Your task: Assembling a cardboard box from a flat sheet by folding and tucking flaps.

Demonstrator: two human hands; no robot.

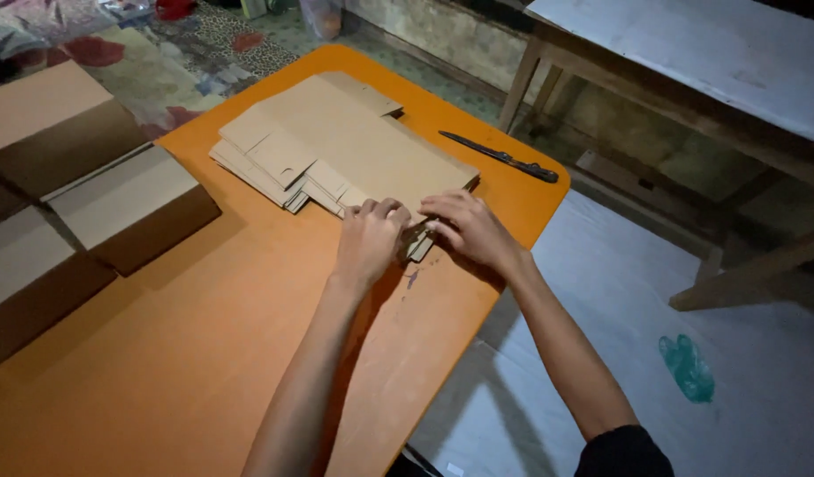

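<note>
A dim room with a pale sheet spread over the floor (742,371) holds a low orange tabletop (186,353), with a rough wooden bench (689,79) standing off to the far right. On the tabletop lies a stack of flat, unfolded brown cardboard box blanks (336,146), fanned slightly so that flaps and cut notches show along its edges; the card is plain, matte and thin, with creased fold lines. Both hands meet at the stack's near corner. The left hand (369,240) curls its fingers down over the edge of the top blank, and the right hand (464,228) pinches the same corner from the other side, so each grip is closed on the cardboard, seemingly to peel one sheet from those beneath. Beyond the grip, past the stack's far side, a long dark knife (504,159) lies flat near the tabletop edge, well apart from the hands. Left of the grip, several assembled brown cardboard boxes (89,203) sit grouped together, some overhanging the tabletop.
</note>
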